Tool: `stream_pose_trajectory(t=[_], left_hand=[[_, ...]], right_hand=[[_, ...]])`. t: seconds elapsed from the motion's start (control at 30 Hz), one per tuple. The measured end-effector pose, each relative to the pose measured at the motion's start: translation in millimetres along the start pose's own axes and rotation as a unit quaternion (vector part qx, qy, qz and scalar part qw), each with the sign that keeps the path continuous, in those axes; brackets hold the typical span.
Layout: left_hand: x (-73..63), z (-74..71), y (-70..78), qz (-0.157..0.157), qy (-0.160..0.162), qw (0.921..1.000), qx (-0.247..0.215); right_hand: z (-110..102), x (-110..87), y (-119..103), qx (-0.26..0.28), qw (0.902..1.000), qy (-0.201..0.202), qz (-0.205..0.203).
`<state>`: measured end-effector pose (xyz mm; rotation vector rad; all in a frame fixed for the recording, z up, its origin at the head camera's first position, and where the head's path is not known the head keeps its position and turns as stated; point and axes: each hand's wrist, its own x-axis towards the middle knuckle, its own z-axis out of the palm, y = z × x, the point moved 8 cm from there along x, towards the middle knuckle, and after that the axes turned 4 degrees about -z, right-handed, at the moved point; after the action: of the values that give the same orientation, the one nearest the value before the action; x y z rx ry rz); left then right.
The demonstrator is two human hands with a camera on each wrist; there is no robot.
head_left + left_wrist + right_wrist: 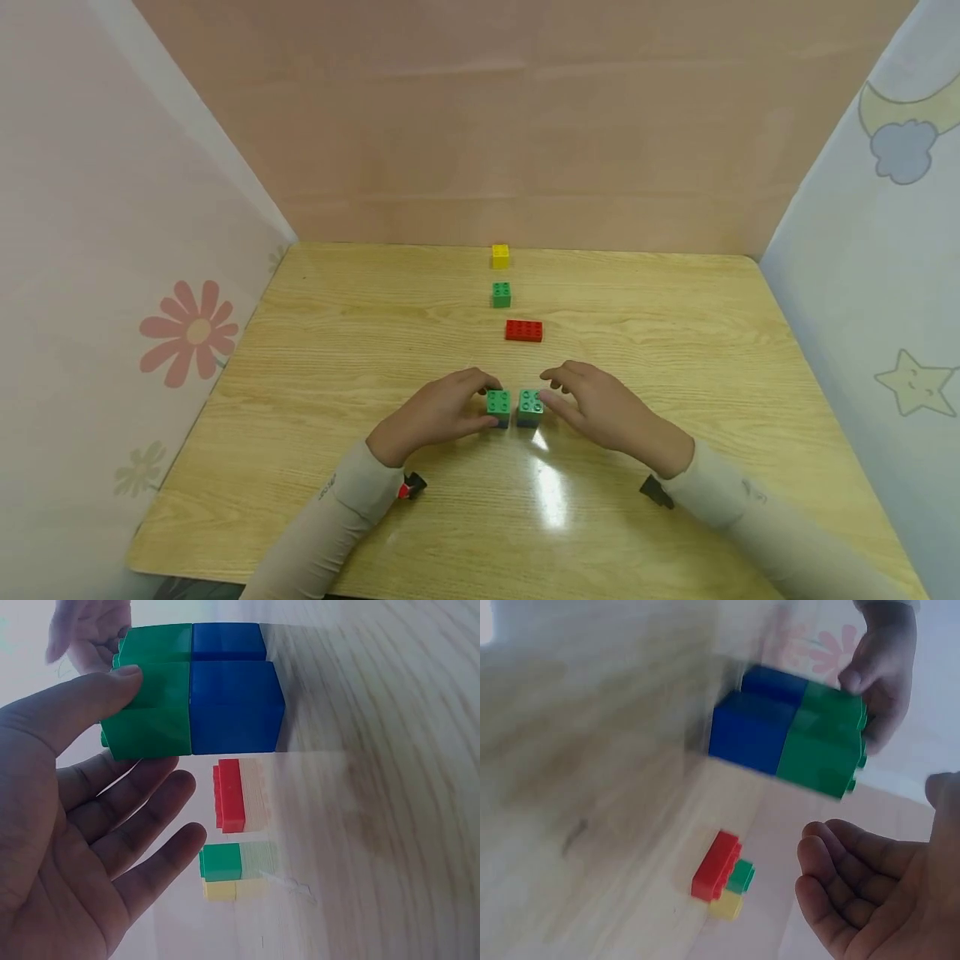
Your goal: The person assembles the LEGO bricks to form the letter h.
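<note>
Two small stacks stand side by side on the table with a narrow gap, each a green toy brick on top of a blue one. The left stack [498, 402] is pinched between the thumb and fingers of my left hand [446, 410]; the left wrist view shows its blue brick [236, 709] beneath the green one. Just right of the other stack [530, 401] is my right hand [603, 408], its fingers loosely bent. In the right wrist view that hand [877, 892] holds nothing and appears apart from the nearer blue brick [748, 733].
Beyond the hands lies a long red brick [523, 331]. Farther back are a single green brick [501, 295] and a yellow brick [500, 257] near the table's [360, 333] far edge. Walls border the back and both sides.
</note>
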<state>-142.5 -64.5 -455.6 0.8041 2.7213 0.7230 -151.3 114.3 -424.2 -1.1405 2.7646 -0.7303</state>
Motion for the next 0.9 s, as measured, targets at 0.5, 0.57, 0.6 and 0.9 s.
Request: stream_pose_trajectory(t=[0.5, 0.57, 0.6, 0.9], left_hand=[[-2.7, -1.6, -4.4, -0.016, -0.005, 0.9999, 0.003], [-2.6, -1.2, -5.1, -0.017, -0.007, 0.9998, 0.002], [-2.6, -0.9, -5.4, -0.019, -0.008, 0.9998, 0.002], [-5.4, -1.1, -4.4, -0.032, -0.015, 0.9994, 0.002]], right_hand=[[-4, 54.9, 83, -0.022, 0.9980, -0.003, 0.060], [-2, 62.0, 85, -0.028, 0.9980, -0.004, 0.057], [0, 65.2, 87, -0.031, 0.9979, -0.006, 0.056], [17, 81.9, 95, -0.041, 0.9967, -0.024, 0.066]])
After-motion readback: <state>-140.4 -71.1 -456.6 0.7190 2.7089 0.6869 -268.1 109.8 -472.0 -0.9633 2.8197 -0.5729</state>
